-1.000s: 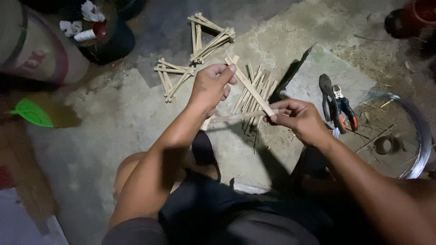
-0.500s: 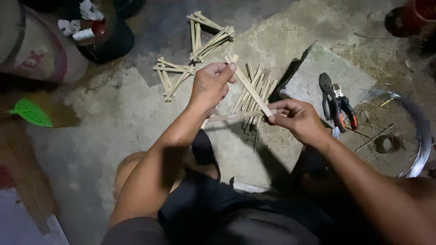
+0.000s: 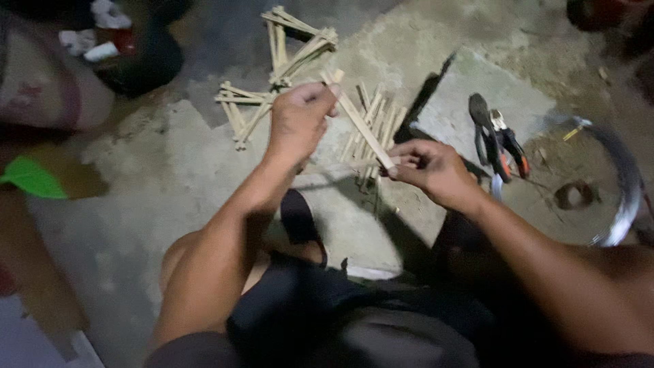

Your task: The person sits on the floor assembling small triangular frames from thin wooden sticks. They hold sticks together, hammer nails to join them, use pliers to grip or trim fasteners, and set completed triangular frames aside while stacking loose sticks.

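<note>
Both of my hands hold one thin bamboo stick [image 3: 357, 121] slanted between them. My left hand [image 3: 300, 123] pinches its upper end and my right hand [image 3: 426, 167] grips its lower end, where a second strip seems to cross it. Under the stick lies a loose pile of similar sticks [image 3: 375, 129] on the concrete floor. Beyond my left hand lie two assembled stick frames, one nearer [image 3: 238, 109] and one farther [image 3: 296, 41].
A flat stone slab [image 3: 504, 95] lies to the right, with pliers with orange-and-black handles [image 3: 497, 136] on its edge. A metal ring [image 3: 623, 184] sits far right. A green leaf [image 3: 30, 178] and a sack [image 3: 48, 88] are at the left.
The view has drifted slightly. My hands hold the same stick in nearly the same pose, with only small finger shifts.
</note>
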`<state>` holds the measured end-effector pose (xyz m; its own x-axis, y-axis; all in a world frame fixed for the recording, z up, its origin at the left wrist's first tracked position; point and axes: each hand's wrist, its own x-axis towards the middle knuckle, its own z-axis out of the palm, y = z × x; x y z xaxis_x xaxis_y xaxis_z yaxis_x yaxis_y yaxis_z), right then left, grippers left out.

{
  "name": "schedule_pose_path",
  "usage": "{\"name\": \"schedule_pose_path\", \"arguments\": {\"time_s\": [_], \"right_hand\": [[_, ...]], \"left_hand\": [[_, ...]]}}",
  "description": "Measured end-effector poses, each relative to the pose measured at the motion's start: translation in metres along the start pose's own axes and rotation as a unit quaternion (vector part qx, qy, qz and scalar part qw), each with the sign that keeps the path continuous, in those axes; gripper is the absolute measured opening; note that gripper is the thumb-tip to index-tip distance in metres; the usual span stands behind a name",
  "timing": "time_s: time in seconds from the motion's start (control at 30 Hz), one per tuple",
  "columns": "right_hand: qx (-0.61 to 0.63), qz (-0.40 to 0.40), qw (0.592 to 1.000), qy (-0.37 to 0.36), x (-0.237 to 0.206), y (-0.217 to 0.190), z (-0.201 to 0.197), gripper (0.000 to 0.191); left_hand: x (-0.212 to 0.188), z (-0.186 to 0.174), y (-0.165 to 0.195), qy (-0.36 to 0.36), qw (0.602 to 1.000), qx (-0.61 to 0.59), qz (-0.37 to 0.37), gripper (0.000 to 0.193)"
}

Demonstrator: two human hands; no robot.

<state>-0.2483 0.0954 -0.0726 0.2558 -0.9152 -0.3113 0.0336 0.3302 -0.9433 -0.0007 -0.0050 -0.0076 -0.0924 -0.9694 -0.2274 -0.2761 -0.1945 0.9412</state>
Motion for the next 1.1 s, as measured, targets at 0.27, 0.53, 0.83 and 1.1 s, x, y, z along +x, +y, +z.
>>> {"name": "schedule_pose_path", "arguments": {"time_s": [0.27,0.53,0.83,1.1], "right_hand": [[-0.057,-0.028,0.998,0.016,-0.012,-0.057,-0.016,0.030],[-0.195,-0.190,0.957,0.102,-0.058,-0.114,-0.087,0.028],[-0.176,-0.137,0.911,0.348,-0.166,-0.056,-0.204,0.022],[-0.042,-0.018,0.873,0.486,-0.173,0.046,-0.263,0.021]], "left_hand": [[-0.002,0.005,0.023,-0.029,0.999,-0.031,0.016,0.035],[-0.010,0.006,0.032,-0.016,1.000,0.018,0.019,0.034],[-0.015,0.004,0.029,-0.007,0.982,0.183,0.036,0.031],[-0.007,0.039,0.010,-0.090,0.980,0.163,0.064,0.030]]}}
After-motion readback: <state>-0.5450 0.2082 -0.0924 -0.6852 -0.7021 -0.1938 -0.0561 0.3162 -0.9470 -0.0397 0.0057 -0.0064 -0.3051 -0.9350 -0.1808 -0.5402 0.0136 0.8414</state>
